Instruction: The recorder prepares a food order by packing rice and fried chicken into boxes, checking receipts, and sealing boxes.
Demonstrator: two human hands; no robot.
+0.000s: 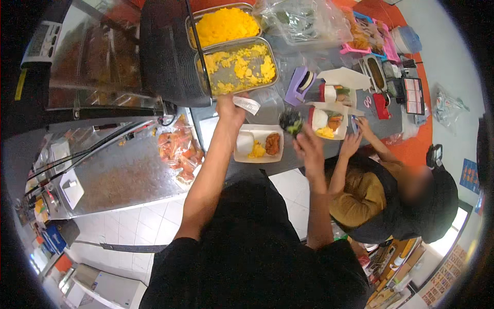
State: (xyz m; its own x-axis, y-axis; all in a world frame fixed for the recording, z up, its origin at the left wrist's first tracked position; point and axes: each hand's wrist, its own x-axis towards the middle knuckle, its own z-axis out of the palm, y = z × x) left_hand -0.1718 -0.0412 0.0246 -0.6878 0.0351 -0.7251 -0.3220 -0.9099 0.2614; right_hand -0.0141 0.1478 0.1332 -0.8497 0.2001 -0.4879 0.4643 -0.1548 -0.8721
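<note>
My left hand (230,111) pinches a white printed paper slip (247,105) just in front of the steel tray of scrambled egg (241,67). My right hand (312,152), blurred, grips a dark bundle with bright green patches (291,123); it looks like leafy greens in clear plastic. Between my hands an open paper food box (240,157) sits at the counter's near edge. In it are a white block, probably rice (244,143), some scrambled egg (256,150) and a browned fried piece (273,144).
A co-worker's hands (352,142) are beside another filled box (339,133) on the right. Behind it stand a further open box (343,79) and a purple tape dispenser (300,85). Bagged reddish-orange food (179,148) lies left, below a glass-fronted cabinet (96,61). A fuller egg tray (227,27) is farther back.
</note>
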